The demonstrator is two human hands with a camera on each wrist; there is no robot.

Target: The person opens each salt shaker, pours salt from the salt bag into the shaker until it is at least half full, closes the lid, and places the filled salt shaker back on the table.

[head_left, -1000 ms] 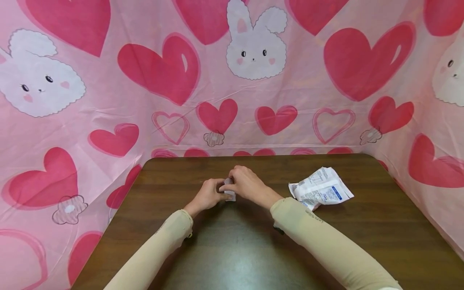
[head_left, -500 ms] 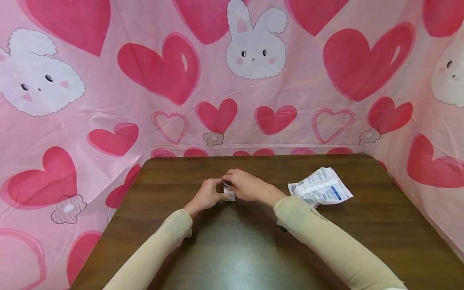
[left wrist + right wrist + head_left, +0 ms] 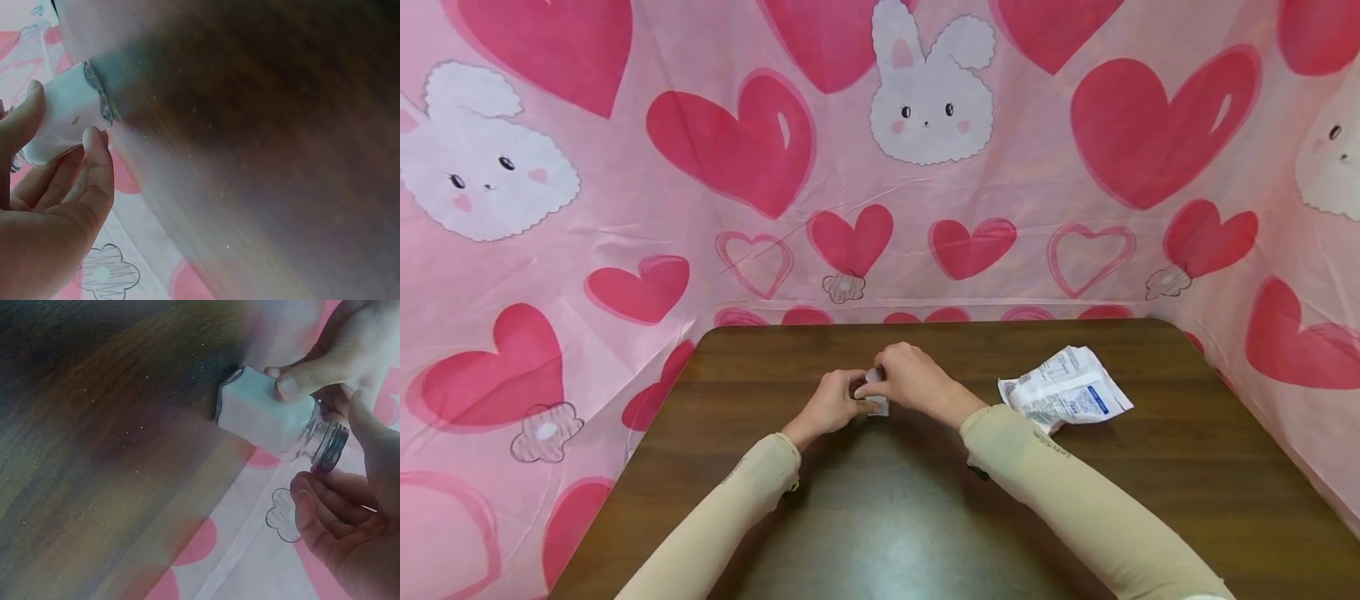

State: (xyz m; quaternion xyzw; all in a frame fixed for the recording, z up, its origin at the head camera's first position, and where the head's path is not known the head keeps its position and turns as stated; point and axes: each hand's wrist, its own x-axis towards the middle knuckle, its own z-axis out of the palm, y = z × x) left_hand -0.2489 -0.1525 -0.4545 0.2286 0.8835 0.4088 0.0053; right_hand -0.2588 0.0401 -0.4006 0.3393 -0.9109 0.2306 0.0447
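Note:
A small square glass jar (image 3: 265,412) with white contents stands upright on the brown table (image 3: 880,517). My left hand (image 3: 831,404) grips its body; in the left wrist view the thumb and a fingertip press opposite sides of the glass jar (image 3: 65,115). Around the dark threaded cap (image 3: 331,449) on the jar's neck curl the thumb and fingers of my right hand (image 3: 917,379). From the head view, the hands hide much of the jar, and only the cap's top (image 3: 873,376) and a low strip of glass show between them.
A crumpled white packet (image 3: 1066,387) printed with small text and a blue label lies to the right of my right hand. Pink cloth (image 3: 835,183) with hearts and rabbits hangs behind the table and on both sides.
My right hand turned over the cap, dipping forward and left half a second ago, then swinging back to nearly its earlier pose. The left hand and jar stayed in place.

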